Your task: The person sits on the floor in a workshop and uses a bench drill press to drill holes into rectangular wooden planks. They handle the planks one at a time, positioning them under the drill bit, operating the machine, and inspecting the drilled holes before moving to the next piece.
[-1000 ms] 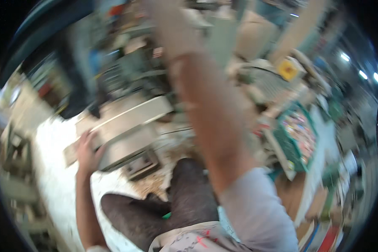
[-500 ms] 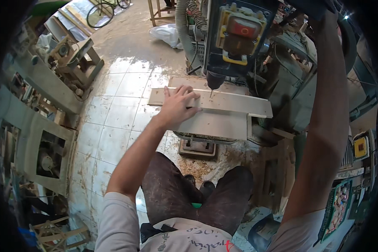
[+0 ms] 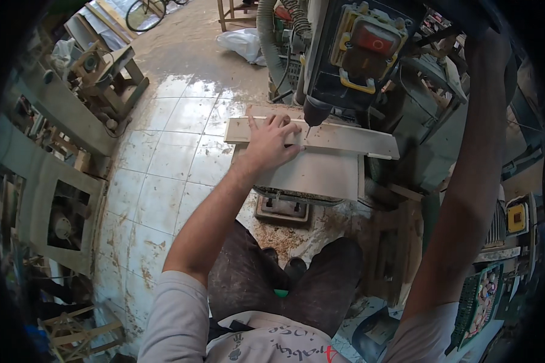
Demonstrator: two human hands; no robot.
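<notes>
A long, narrow wooden board (image 3: 351,139) lies crosswise on a wider flat panel (image 3: 312,175) on the drill press table. My left hand (image 3: 272,142) grips the board left of the bit, fingers spread over its top and thumb by the near edge. Just right of those fingers, the drill chuck (image 3: 317,111) points down with a thin bit (image 3: 309,130) at the board; whether it touches the wood I cannot tell. My right arm reaches up beside the machine. In shadow by a dark machine part is my right hand (image 3: 489,51), its fingers hidden.
The drill press head carries a switch box (image 3: 369,51) with a red button. A ribbed hose (image 3: 269,36) runs behind it. Wood chips (image 3: 281,236) lie around the base on the tiled floor. Machines flank both sides, and a green crate (image 3: 475,302) stands at right.
The board and my left hand have shifted a little to the right and away from me. My right arm stays raised. The whole view has tilted slightly.
</notes>
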